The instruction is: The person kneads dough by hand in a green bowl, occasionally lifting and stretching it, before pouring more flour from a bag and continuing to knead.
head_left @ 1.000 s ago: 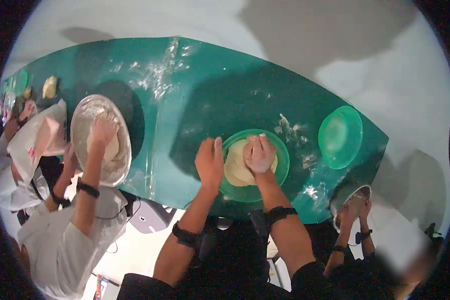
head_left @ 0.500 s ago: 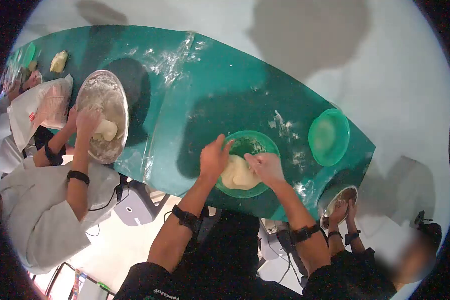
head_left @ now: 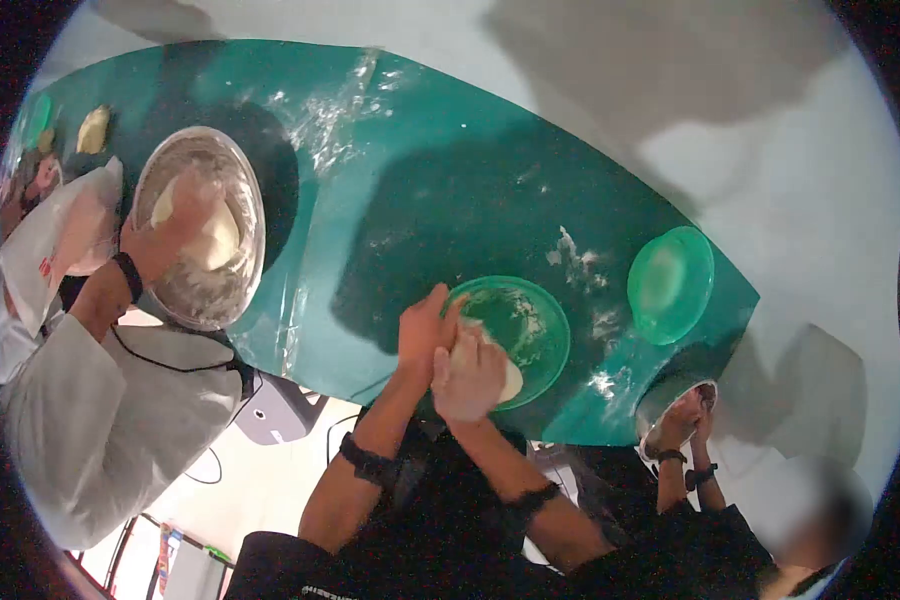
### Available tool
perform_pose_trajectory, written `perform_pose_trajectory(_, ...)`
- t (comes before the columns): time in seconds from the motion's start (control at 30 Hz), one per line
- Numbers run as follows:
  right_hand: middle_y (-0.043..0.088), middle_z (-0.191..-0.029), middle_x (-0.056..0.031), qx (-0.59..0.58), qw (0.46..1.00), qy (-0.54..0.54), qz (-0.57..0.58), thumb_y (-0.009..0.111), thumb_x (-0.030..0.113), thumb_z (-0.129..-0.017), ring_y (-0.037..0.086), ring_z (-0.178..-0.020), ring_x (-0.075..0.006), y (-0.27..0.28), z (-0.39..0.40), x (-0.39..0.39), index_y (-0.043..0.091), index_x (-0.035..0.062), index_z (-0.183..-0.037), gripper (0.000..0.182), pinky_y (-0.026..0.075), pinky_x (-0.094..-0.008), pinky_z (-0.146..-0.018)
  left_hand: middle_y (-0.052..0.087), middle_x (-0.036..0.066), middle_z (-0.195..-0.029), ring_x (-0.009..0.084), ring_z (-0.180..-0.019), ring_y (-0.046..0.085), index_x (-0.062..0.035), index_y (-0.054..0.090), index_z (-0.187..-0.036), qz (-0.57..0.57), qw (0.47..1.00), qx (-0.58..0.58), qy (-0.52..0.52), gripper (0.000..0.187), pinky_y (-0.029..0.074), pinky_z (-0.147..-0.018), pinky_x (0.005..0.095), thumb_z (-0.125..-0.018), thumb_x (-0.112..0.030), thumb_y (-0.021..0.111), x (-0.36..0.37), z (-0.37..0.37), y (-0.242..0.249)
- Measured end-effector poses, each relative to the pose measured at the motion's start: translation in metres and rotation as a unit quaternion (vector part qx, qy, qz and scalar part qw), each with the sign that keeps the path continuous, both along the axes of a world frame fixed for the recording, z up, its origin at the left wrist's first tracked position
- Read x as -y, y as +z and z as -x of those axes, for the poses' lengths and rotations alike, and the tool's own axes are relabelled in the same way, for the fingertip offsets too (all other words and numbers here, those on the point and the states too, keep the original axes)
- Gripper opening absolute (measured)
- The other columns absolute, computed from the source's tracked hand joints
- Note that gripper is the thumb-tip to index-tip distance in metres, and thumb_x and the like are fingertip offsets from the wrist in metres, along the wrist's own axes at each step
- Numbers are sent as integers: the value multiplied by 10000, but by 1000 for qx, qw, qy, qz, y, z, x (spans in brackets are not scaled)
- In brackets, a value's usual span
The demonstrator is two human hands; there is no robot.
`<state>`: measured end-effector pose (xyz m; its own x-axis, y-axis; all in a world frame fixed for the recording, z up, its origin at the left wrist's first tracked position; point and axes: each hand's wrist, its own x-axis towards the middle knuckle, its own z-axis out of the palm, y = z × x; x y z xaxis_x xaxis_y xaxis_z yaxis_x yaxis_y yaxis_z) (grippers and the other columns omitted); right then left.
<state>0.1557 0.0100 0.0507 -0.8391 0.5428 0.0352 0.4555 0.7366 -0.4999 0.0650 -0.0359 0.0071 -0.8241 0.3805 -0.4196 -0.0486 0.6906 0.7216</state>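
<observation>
A green plastic bowl (head_left: 548, 320) stands near the table's front edge, with flour smears on its inner wall. Pale dough (head_left: 512, 384) lies in its near left part, mostly covered by my right hand (head_left: 472, 376). That hand is curled over the dough and presses on it, fingers closed. On the bowl's left rim rests my left hand (head_left: 426, 328), closed around the edge with the thumb side toward the inside. Both hands are close together, and the dough between them is largely hidden.
At left, a co-worker's hand works dough in a metal bowl (head_left: 260, 225), beside a plastic bag (head_left: 65, 235). A dough lump (head_left: 93, 130) lies beyond. Another green bowl (head_left: 672, 285) stands at right, near a co-worker with both hands in a metal bowl (head_left: 652, 412). Flour streaks the green table (head_left: 410, 200).
My right hand has moved left across the bowl and onto the dough, beside my left hand. The dough has shifted toward the bowl's near left side. The left co-worker's hand has also moved.
</observation>
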Motion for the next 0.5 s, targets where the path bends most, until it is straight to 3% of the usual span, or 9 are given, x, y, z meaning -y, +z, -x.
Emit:
perform_pose_trajectory(0.13, 665, -1052, -248, -82, 993, 2, -88, 545, 300, -955, 644, -927, -468, -29, 2, -13, 657, -23, -1115, 377, 506, -575, -827, 624, 248, -754, 473, -746, 634, -34, 543, -905, -23, 1000, 7, -1, 303, 494, -617, 524, -962, -282, 707, 1, -1, 4)
perform_pose_trajectory(0.23, 671, -1037, -236, -112, 992, 30, -53, 532, 297, -939, 631, -864, -461, -55, -8, -32, 674, 11, -1051, 338, 501, -560, -774, 615, 251, -764, 471, -742, 625, -27, 546, -904, -9, 1000, 17, -4, 255, 491, -624, 517, -940, -222, 707, 0, -4, 5)
perform_pose_trajectory(0.33, 663, -1011, -225, -123, 987, 55, -90, 523, 259, -926, 620, -824, -454, -69, -8, -48, 693, 41, -999, 286, 490, -549, -696, 605, 253, -771, 471, -734, 612, -17, 540, -908, -2, 1000, 12, -9, 211, 486, -619, 505, -917, -156, 699, -3, -1, 5)
perform_pose_trajectory(0.43, 694, -924, -209, -104, 989, 103, -3, 584, 221, -903, 651, -783, -441, -71, -5, -76, 638, 35, -1011, 221, 528, -560, -714, 596, 250, -767, 474, -728, 599, -8, 536, -921, -18, 1000, 4, -3, 192, 480, -617, 494, -906, -118, 693, 5, -8, 5)
perform_pose_trajectory(0.5, 696, -880, -194, -61, 995, 79, -23, 612, 207, -893, 655, -745, -413, -86, -3, -90, 657, 43, -969, 186, 527, -541, -686, 593, 246, -762, 478, -728, 594, -5, 545, -942, -38, 999, 1, 4, 186, 478, -620, 489, -905, -108, 696, 0, -5, 4)
